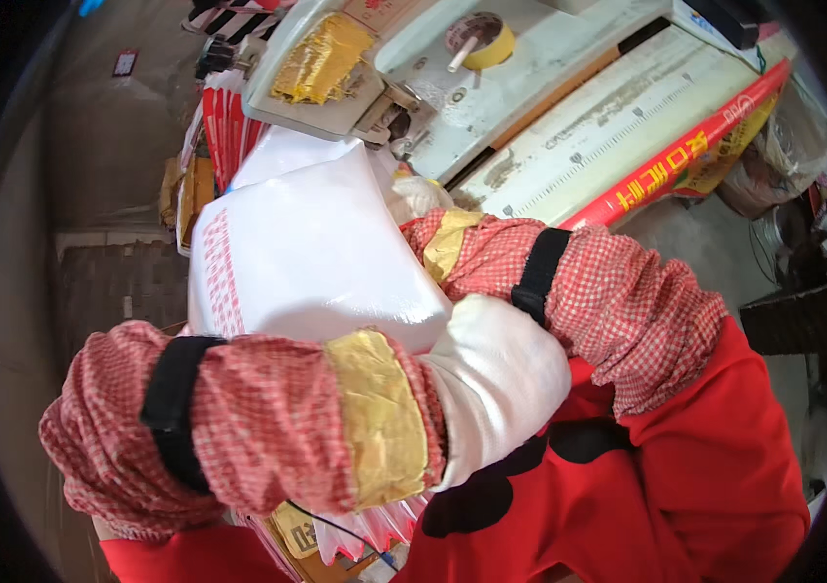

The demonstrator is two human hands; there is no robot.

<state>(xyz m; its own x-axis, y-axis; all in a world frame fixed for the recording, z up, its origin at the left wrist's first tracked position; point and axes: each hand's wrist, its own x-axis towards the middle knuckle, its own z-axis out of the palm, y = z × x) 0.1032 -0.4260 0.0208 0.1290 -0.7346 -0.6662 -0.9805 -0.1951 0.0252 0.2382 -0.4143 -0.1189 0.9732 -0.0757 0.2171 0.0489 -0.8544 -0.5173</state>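
A big white bag [307, 257] lies in the middle, in front of the sewing machine [433, 78], and leans against the person's chest. The left hand [496, 389], in a white glove, presses on the bag's lower right corner; whether its fingers close on the bag I cannot tell. The right hand is hidden behind the bag, only its checked sleeve [569, 282] shows. A yellow tape roll [483, 41] sits on the machine.
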